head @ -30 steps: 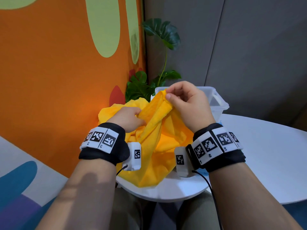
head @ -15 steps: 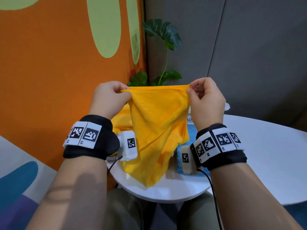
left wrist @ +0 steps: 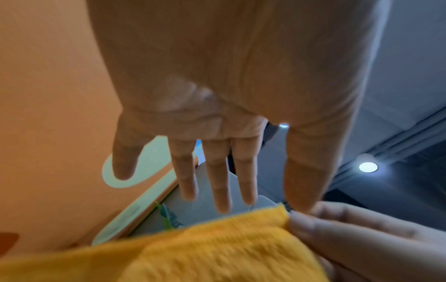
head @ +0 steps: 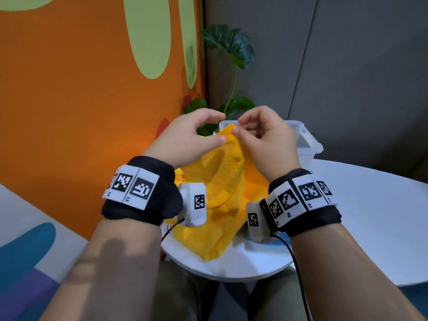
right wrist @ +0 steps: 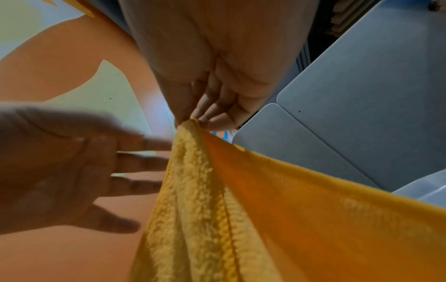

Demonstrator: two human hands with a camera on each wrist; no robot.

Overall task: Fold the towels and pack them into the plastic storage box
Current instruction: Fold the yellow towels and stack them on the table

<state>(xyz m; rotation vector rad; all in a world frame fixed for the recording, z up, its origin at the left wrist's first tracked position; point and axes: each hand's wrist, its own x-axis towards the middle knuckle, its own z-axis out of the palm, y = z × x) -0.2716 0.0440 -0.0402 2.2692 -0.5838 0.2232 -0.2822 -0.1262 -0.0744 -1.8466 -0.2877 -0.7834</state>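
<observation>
A yellow towel [head: 222, 193] hangs doubled from my right hand [head: 236, 130] down onto the white round table [head: 370, 216]. The right thumb and fingers pinch its gathered top corners [right wrist: 190, 122] in front of the clear plastic storage box [head: 309, 144]. My left hand [head: 221, 128] hovers just left of that pinch with fingers spread and straight [left wrist: 217, 181], holding nothing. In the right wrist view the left hand [right wrist: 72, 162] is an open palm beside the towel [right wrist: 217, 209]. The towel's edge [left wrist: 217, 248] fills the bottom of the left wrist view.
An orange wall [head: 81, 112] stands close on the left, a leafy plant [head: 229, 66] behind the box. A patch of blue cloth [head: 281, 236] shows on the table under my right wrist. My knees are below the table's near edge [head: 231, 274].
Half a second ago both hands held the towel's top edge stretched wide. Now the two corners are together in my right hand and my left hand has let go.
</observation>
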